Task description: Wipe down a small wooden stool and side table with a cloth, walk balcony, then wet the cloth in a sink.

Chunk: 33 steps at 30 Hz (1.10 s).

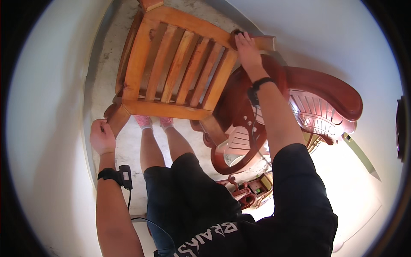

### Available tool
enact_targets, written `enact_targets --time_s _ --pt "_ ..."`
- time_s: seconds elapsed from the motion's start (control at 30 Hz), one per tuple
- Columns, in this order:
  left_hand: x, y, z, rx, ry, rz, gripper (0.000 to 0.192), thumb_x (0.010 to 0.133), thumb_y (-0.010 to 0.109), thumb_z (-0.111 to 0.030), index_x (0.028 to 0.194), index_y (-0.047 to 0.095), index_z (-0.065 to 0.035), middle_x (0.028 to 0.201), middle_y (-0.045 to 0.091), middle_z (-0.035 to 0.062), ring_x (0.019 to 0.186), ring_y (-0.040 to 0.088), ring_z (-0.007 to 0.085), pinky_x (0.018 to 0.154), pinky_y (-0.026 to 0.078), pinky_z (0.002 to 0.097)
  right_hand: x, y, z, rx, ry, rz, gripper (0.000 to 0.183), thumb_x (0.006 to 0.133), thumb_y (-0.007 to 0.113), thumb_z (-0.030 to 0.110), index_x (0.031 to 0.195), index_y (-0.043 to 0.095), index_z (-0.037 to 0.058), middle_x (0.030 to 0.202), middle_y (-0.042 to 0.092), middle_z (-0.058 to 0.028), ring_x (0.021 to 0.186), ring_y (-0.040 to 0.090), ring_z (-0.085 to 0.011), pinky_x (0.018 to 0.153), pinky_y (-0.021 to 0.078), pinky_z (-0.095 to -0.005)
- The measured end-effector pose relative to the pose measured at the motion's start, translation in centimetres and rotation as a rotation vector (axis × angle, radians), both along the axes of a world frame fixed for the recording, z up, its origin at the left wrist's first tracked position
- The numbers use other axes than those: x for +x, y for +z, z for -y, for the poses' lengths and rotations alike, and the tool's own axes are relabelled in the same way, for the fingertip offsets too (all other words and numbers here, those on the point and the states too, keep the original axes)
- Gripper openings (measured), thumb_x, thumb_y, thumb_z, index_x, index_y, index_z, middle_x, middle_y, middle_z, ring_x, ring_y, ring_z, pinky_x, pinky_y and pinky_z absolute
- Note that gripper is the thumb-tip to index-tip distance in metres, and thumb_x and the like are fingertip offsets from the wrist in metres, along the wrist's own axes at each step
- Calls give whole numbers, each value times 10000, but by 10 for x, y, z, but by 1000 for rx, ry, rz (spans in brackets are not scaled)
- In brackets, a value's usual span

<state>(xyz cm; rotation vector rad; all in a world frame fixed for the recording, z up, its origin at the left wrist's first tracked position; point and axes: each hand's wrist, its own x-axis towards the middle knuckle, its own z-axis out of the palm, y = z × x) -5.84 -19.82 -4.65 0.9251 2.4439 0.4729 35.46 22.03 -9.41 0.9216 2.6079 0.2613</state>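
Observation:
A slatted frame of orange-brown wood, apparently the underside of a small table or stool, is before me with its short legs sticking out at the corners. My left hand is curled around the end of the lower-left leg. At the upper-right corner, my right hand lies over the base of another leg, its fingertips over the dark edge. The lower-right leg is untouched. Whether the frame rests on the floor or is lifted, I cannot tell.
Close on the right stands a glossy red-brown wooden armchair with a slatted back. More wooden furniture is farther off. A white wall runs along the left. My feet in pink footwear are on the pale floor. Cables hang from both wrist devices.

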Motion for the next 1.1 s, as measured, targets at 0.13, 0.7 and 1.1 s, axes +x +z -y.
enact_targets --time_s 0.13,0.7,1.1 --pt "-6 8 6 45 -32 -32 101 879 555 -80 912 646 -51 921 687 128 805 668 337 710 538 396 9 24 26 -57 47 85 423 926 479 74 1343 548 51 1426 506 -112 1337 459 -336 1088 428 -441" --pt "-5 7 6 44 -20 -30 122 891 549 -94 922 656 -45 935 691 127 821 673 332 715 535 383 39 72 -26 46 -542 -324 487 853 521 -2 1338 523 46 1386 521 -200 1214 542 -376 1011 469 -462" --pt "-8 9 5 36 -48 -52 116 886 559 -112 919 655 -55 930 687 128 799 673 322 696 538 390 36 133 -46 40 -502 -481 265 874 525 63 1103 658 60 1138 647 -202 1106 585 -392 958 471 -471"
